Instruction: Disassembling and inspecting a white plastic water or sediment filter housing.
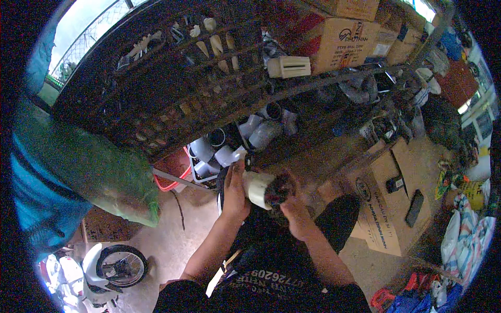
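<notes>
In front of my body I hold a cream-white cylindrical piece [258,190], lying sideways between my hands. My left hand [237,189] is closed against its left end, with the thumb side up. My right hand [295,209] is closed at the other end, around a dark, reddish-black part [278,189]; whether that part belongs to the cylinder is too dim to tell. Just beyond my hands, grey pipe elbows [265,134] are piled in a plastic crate [207,180]. A smaller grey elbow [224,155] lies nearest my left hand.
A red-rimmed basket [172,183] stands left of the crate. Dark shelves [172,88] with small fittings rise behind, and cardboard boxes [347,44] are stacked at upper right. Flattened cardboard [378,208] with a black object [414,208] lies right. A motorbike wheel [122,266] is at lower left.
</notes>
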Demonstrator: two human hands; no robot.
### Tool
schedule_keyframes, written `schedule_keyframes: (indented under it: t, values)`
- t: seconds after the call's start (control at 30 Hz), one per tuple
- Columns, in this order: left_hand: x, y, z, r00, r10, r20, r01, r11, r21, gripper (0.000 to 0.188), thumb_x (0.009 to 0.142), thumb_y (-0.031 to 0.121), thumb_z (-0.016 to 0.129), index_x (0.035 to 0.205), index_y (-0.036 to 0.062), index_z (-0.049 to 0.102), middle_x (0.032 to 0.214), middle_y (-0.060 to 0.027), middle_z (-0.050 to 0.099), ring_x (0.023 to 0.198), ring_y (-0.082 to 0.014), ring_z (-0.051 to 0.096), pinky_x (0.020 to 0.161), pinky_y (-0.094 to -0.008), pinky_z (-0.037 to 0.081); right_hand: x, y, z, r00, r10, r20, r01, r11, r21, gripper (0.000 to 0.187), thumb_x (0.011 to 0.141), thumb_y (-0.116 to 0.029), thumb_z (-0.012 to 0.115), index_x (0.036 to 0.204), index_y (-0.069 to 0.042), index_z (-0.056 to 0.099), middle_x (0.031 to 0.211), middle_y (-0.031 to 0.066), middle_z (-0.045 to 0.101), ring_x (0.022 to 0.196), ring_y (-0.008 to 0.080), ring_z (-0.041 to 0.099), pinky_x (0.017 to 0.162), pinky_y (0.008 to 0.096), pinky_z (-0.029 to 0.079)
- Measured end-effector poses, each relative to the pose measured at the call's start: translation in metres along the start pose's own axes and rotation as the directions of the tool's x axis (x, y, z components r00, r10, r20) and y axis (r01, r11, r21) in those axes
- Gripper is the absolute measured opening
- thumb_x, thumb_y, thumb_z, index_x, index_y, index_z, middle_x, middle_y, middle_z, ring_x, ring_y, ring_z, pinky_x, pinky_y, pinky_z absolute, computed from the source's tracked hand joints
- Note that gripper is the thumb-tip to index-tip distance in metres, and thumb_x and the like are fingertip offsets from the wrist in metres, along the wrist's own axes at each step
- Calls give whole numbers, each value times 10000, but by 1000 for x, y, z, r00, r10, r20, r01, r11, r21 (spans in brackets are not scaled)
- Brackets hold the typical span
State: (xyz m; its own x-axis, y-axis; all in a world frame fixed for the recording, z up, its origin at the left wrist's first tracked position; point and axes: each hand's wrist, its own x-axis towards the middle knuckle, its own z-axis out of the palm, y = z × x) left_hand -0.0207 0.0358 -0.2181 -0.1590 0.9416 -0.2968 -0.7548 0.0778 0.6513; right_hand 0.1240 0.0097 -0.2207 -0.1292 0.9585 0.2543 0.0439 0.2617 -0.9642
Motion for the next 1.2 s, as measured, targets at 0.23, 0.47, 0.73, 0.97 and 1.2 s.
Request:
schedule_keyframes:
  t: [0.23, 0.47, 0.73, 0.97, 1.2]
  values:
    - [-20, 2, 20, 922, 379, 76, -361, 776, 517, 261, 861, 227, 515, 1039, 45, 457, 835, -53, 550, 751, -113, 514, 666, -248, 427, -7, 23, -14, 846, 515, 141, -533, 823, 195, 411, 659, -11, 598, 1058, -21, 496, 1084, 152, 506, 1018, 253, 464, 913, 348, 334]
    - [-22, 16, 24, 895, 234, 380, -445, 409, 796, 286, 825, 260, 567, 993, 35, 509, 845, -39, 537, 781, -107, 481, 701, -251, 403, 7, -1, -19, 997, -81, 16, 76, 831, -552, 572, 542, -16, 648, 1089, -109, 510, 962, 78, 541, 882, 246, 533, 703, 356, 457]
    - [-20, -11, 12, 962, 237, 134, -270, 759, 592, 281, 834, 233, 557, 1003, 20, 490, 893, -53, 556, 831, -116, 502, 742, -247, 400, 22, -12, -38, 828, -298, 476, 561, 459, -689, 531, 570, -235, 710, 1060, -137, 530, 980, 105, 558, 768, 286, 593, 648, 373, 494]
    - [-27, -5, 9, 792, 423, 441, -596, 380, 707, 408, 771, 198, 607, 1070, 10, 403, 957, -86, 508, 879, -159, 497, 784, -298, 411, -9, 53, -4, 864, 483, 139, -501, 849, 167, 484, 652, -102, 694, 1089, -59, 492, 1088, 104, 552, 987, 244, 538, 855, 370, 426]
    - [-13, -8, -9, 990, 133, 40, -138, 909, 392, 433, 890, 330, 445, 1156, -9, 401, 1084, -101, 499, 921, -165, 488, 816, -297, 393, 8, 26, -30, 946, -134, 295, 319, 532, -784, 466, 585, -126, 694, 1023, -76, 542, 875, 122, 600, 798, 295, 586, 721, 387, 477]
